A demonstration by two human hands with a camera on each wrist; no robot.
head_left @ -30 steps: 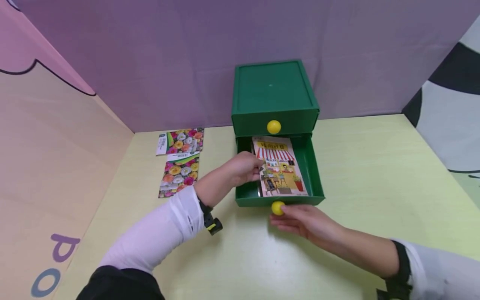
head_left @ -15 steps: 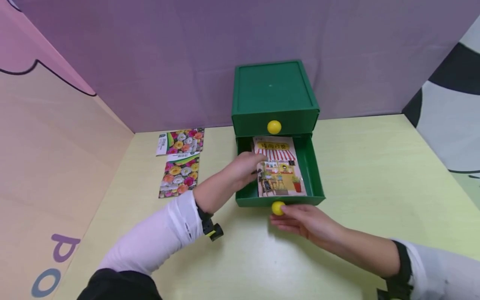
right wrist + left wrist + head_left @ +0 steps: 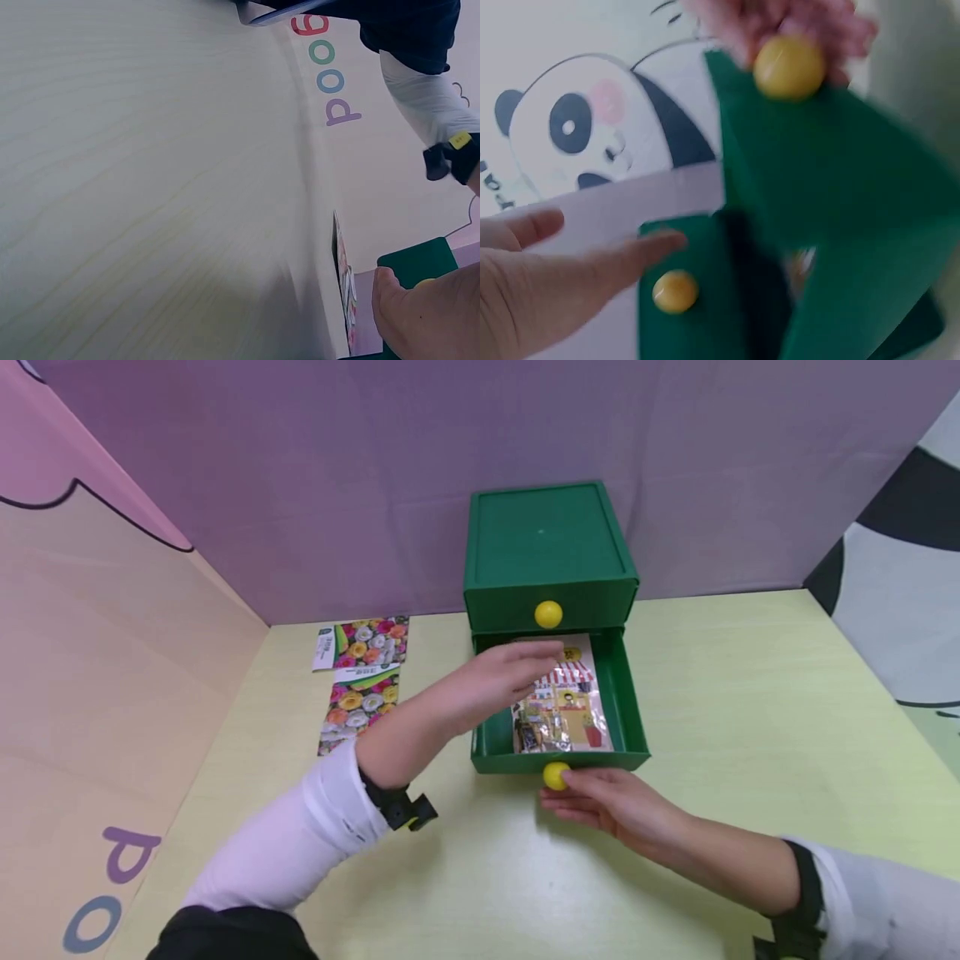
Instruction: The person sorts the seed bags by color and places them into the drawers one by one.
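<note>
The left hand (image 3: pixel 498 681), fingers straight and holding nothing, hovers over the seed packet (image 3: pixel 558 702) in the open drawer (image 3: pixel 630 710). At the drawer's 6 o'clock, the right hand (image 3: pixel 611 802) pinches the yellow knob (image 3: pixel 555 775).

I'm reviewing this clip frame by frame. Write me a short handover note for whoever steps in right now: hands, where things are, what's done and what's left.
Left hand: open, fingers straight, above the open lower drawer, holding nothing.
Right hand: fingers on the lower drawer's yellow knob.
The packet with the shop picture lies flat inside the lower drawer. The upper drawer is closed.
Two flower packets lie on the table, left of the drawer unit.
Done: one packet is in the drawer.
Left, probably: the two flower packets are outside, and the drawer is open.
</note>
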